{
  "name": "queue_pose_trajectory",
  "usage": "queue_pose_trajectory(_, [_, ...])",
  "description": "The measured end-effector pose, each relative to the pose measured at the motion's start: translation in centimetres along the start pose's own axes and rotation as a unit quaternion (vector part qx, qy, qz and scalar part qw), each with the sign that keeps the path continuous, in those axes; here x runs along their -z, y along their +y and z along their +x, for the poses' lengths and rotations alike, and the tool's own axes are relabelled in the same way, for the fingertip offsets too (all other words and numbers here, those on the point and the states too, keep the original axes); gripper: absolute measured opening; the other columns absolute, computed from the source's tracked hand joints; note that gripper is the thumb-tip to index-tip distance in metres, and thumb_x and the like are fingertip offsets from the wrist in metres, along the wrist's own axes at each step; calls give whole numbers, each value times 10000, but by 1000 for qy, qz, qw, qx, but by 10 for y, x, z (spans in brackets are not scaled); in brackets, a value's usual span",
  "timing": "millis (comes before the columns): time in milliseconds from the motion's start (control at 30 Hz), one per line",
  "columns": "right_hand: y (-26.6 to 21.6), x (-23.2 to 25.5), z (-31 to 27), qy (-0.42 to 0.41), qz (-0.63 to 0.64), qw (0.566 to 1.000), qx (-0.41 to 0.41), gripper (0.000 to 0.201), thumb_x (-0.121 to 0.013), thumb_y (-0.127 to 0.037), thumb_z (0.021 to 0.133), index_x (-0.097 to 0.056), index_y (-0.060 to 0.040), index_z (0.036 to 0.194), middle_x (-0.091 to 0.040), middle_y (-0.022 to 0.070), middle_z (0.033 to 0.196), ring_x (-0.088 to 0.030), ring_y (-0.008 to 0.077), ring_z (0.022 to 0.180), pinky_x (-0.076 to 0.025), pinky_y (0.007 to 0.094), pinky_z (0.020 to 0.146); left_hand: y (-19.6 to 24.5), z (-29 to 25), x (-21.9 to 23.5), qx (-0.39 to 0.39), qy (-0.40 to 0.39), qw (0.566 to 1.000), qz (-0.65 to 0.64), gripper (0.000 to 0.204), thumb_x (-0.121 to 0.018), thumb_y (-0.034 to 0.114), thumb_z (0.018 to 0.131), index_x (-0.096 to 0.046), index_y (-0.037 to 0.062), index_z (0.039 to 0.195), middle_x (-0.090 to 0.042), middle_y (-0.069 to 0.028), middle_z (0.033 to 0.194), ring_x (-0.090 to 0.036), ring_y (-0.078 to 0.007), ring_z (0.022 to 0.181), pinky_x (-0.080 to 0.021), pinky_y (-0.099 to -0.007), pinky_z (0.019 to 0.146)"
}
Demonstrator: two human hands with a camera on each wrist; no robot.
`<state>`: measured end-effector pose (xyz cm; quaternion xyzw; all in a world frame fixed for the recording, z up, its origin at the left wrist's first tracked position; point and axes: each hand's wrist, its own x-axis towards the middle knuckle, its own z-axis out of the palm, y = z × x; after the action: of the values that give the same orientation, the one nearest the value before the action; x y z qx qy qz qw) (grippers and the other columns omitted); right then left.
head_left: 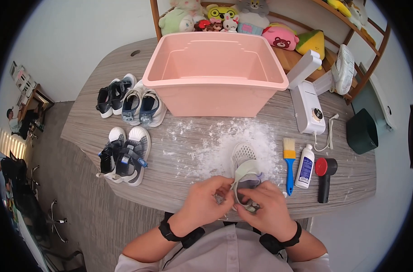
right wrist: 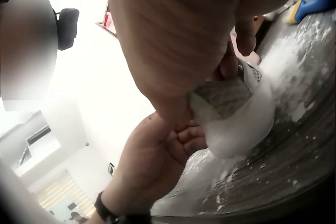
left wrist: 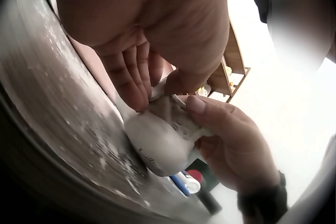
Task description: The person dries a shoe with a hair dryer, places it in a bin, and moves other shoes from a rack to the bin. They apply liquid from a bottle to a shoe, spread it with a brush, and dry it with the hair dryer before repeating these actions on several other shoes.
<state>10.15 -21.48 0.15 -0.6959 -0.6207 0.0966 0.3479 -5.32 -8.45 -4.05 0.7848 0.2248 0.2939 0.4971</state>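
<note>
A small pale sneaker [head_left: 244,153] with a perforated toe and a light green strap stands on the table, its toe pointing away from me. My left hand [head_left: 209,198] pinches the left edge of its opening with thumb and fingertips. On the opposite side, my right hand [head_left: 269,209] grips the collar near the heel, thumb toward the rear. In the left wrist view the rounded white heel [left wrist: 160,145] faces the camera, below both hands. White powder [head_left: 215,140] lies scattered on the tabletop around the toe.
A pink plastic bin [head_left: 211,97] stands behind the powder. Several shoes [head_left: 133,156] are lined up at left. To the right lie a blue-handled brush [head_left: 289,165], a white bottle [head_left: 305,167], a black handheld device [head_left: 325,181] and a white shoe dryer [head_left: 307,106] with a cord.
</note>
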Motion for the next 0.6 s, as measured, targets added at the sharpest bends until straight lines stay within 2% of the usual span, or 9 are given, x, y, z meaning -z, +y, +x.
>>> queue_pose_trajectory(33, [2, -1, 0, 0, 1, 1000, 0, 292, -844, -168, 761, -773, -69, 1026, -706, 37, 798, -638, 245, 753, -522, 366, 719, 0, 2, 1, 1, 0, 1000, 0, 269, -755, -1, 844, -700, 30, 1105, -721, -76, 863, -709, -149, 712, -571, -310, 651])
queue_pose_trajectory(100, [3, -4, -2, -1, 30, 999, -11, 306, -816, -125, 760, -769, -53, 1054, -699, 30, 765, -631, 243, 729, -517, 370, 698, 3, 11, 7, -130, 12, 977, 169, 235, -751, -12, 808, -735, 45, 1035, -695, -95, 859, -701, -237, 703, -568, -339, 641])
queue_pose_trajectory(133, [3, -1, -2, -3, 31, 999, -10, 306, -816, -125, 760, -769, -53, 1054, -699, 30, 765, -631, 243, 729, -517, 370, 698, 5, 18, 13, -128, 14, 977, 169, 235, -751, -12, 808, -735, 45, 1035, -695, -95, 859, -701, -237, 703, -568, -339, 641])
queue_pose_trajectory(200, [4, 5, -1, -21, 20, 998, -59, 340, -785, -90, 746, -761, -34, 1081, -693, 36, 748, -625, 245, 711, -510, 374, 663, 14, 35, 33, -178, 19, 949, 260, 283, -747, -16, 780, -741, 51, 1055, -661, -92, 848, -672, -279, 707, -556, -359, 622])
queue_pose_trajectory(300, [7, 5, -6, -29, 22, 995, -90, 422, -768, -82, 732, -737, 0, 1145, -679, 46, 727, -613, 261, 681, -509, 390, 645, 25, 53, 57, -214, 8, 939, 271, 286, -748, -9, 781, -750, 63, 1057, -644, -79, 845, -660, -261, 708, -551, -363, 614])
queue_pose_trajectory(433, [9, 11, 1, -6, 17, 994, -105, 495, -757, -59, 726, -699, 39, 1207, -665, 62, 717, -611, 257, 659, -512, 384, 639, 22, 35, 38, -229, -32, 945, 230, 301, -750, -6, 775, -758, 71, 1065, -659, -62, 847, -666, -245, 706, -556, -352, 608])
queue_pose_trajectory(500, [15, 11, 0, -14, 80, 988, -131, 523, -743, -21, 730, -667, 69, 1239, -647, 73, 710, -611, 226, 646, -509, 347, 630, 14, 19, 30, -187, -48, 958, 213, 327, -765, -1, 761, -768, 80, 1078, -670, -46, 848, -673, -231, 701, -555, -337, 589])
queue_pose_trajectory(600, [14, 9, -3, -29, 103, 983, -151, 498, -738, 2, 746, -661, 79, 1232, -623, 68, 717, -596, 179, 647, -493, 301, 620, 14, -3, 15, -166, -16, 969, 183, 349, -776, 0, 751, -771, 79, 1091, -678, -34, 846, -675, -208, 684, -552, -321, 570])
